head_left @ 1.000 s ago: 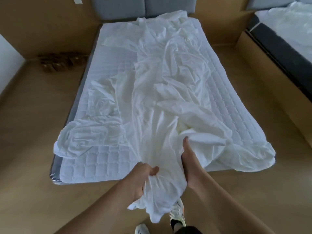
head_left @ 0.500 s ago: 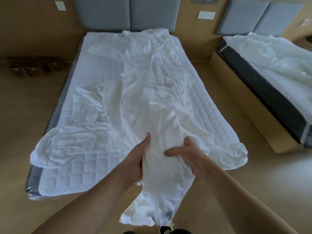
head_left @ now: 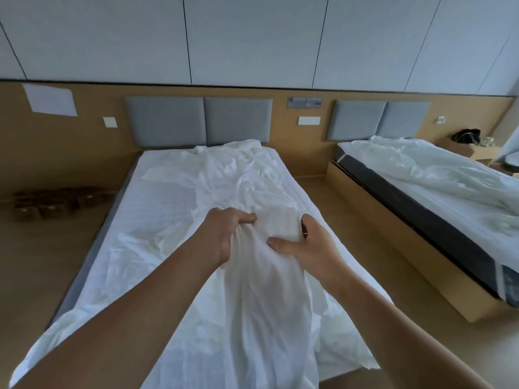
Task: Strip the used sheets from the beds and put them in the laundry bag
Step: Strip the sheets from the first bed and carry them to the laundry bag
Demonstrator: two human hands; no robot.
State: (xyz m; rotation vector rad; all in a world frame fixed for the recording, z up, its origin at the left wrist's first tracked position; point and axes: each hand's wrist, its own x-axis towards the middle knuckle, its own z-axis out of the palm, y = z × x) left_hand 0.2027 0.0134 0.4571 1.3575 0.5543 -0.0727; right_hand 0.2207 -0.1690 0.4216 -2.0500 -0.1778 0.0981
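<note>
Both bare forearms reach forward from the lower edge. The left hand [head_left: 222, 237] grips a bunch of the crumpled white cotton sheet [head_left: 252, 290], fingers curled into the cloth. The right hand [head_left: 306, 245] clasps the same gathered fold, thumb across its front. The sheet trails back over the white quilted mattress [head_left: 157, 203] toward the grey padded headboard [head_left: 198, 120].

White sheet [head_left: 261, 290] is lying crumpled down the middle of the near bed [head_left: 165, 197], its near end bunching up off the quilted mattress and hanging toward the camera. Second white sheet [head_left: 438, 175] is lying rumpled on the far bed [head_left: 421, 228], right side.
</note>
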